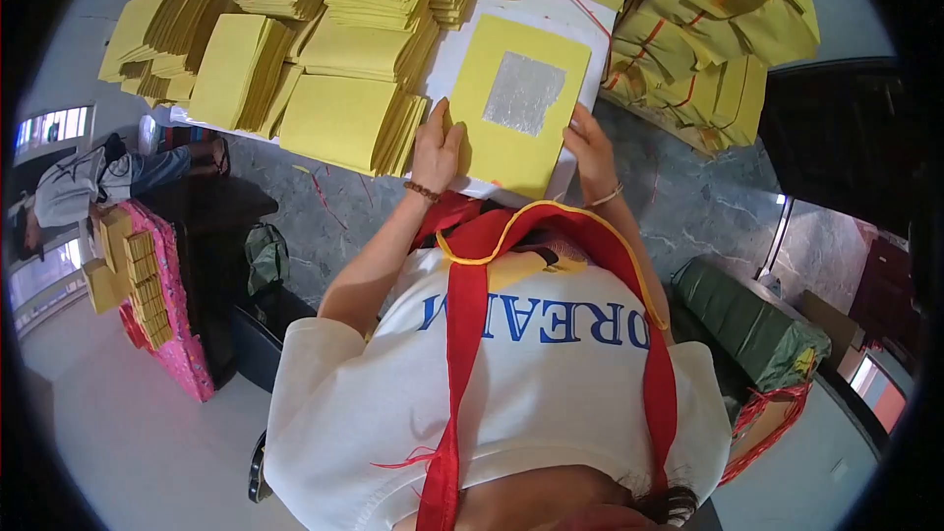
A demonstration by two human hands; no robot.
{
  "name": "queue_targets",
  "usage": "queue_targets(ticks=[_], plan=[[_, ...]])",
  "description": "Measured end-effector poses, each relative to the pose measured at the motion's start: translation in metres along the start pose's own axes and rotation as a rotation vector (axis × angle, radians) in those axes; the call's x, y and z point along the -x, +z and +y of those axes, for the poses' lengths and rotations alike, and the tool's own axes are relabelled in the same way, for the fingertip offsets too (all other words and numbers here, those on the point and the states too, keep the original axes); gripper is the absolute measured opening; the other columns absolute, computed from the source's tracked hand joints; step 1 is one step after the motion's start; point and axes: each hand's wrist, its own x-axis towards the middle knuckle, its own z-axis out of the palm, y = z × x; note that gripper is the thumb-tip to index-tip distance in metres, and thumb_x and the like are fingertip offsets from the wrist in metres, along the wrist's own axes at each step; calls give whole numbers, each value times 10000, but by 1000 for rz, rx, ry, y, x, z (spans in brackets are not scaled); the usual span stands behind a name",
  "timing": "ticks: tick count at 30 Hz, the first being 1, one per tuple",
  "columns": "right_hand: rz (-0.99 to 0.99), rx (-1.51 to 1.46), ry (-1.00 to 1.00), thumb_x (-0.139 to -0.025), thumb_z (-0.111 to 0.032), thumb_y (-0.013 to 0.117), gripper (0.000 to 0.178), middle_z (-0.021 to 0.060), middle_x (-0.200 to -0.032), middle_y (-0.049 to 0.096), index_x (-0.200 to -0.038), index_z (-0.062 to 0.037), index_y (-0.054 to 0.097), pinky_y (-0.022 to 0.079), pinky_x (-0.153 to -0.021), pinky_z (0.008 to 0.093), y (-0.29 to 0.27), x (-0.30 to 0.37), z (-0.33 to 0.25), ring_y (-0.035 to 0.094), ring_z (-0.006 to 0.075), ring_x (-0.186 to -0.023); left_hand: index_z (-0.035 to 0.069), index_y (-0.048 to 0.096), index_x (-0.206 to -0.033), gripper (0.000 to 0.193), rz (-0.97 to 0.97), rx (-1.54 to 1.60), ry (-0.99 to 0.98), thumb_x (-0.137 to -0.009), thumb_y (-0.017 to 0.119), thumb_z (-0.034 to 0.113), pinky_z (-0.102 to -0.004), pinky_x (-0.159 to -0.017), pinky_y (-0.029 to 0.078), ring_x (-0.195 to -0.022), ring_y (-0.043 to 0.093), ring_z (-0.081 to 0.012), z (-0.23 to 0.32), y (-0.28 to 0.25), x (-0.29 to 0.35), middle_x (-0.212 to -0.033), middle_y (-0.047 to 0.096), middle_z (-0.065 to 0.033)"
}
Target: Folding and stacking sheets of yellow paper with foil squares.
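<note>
A rectangular yellow paper sheet, perhaps the top one of a stack, lies at the table's near edge in front of me. A silver foil square sits on its middle. My left hand grips the sheet's left edge, with the thumb along that side. At the opposite edge my right hand holds the sheet's right side. Both hands are closed on the edges, and some fingers are hidden. Close to my left hand stands a fanned stack of yellow paper.
More yellow paper stacks cover the table's left and back. Bundles tied with red cord are piled at the right. A pink-covered table holds small yellow bundles, with a person beside it. A green wrapped bale lies at the right.
</note>
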Motion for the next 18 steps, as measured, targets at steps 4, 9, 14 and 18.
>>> queue_targets(ticks=[4,9,14,18], plan=[[79,137,-13,-786,-23,488,463,64,-1124,513,-1239,-4,393,387,-839,248,-3,-8,0,495,138,-996,-55,383,-1208,493,22,153,-22,-784,511,162,-320,-847,399,-990,526,-315,9,1,-1,-1056,537,-257],[198,24,-6,-779,-3,514,448,68,-1068,546,-1214,30,411,411,-811,245,-16,-17,4,521,136,-950,-71,370,-1217,511,13,350,-29,-778,516,146,-291,-859,391,-1020,519,-243,18,15,-14,-1109,523,-230],[333,180,-175,-754,-24,547,393,72,-1051,553,-1143,-42,492,407,-829,269,-8,-1,3,492,171,-1005,57,423,-1193,552,52,-375,467,-693,621,181,-427,-919,270,-1072,340,-362,41,-2,0,-1222,376,-203],[182,1095,-752,-696,-116,612,248,55,-1043,555,-943,-142,614,358,-868,344,2,22,-20,459,224,-1047,161,436,-1203,585,-227,-666,710,-670,646,279,-449,-914,259,-1122,331,-314,61,-26,14,-1263,348,-147]])
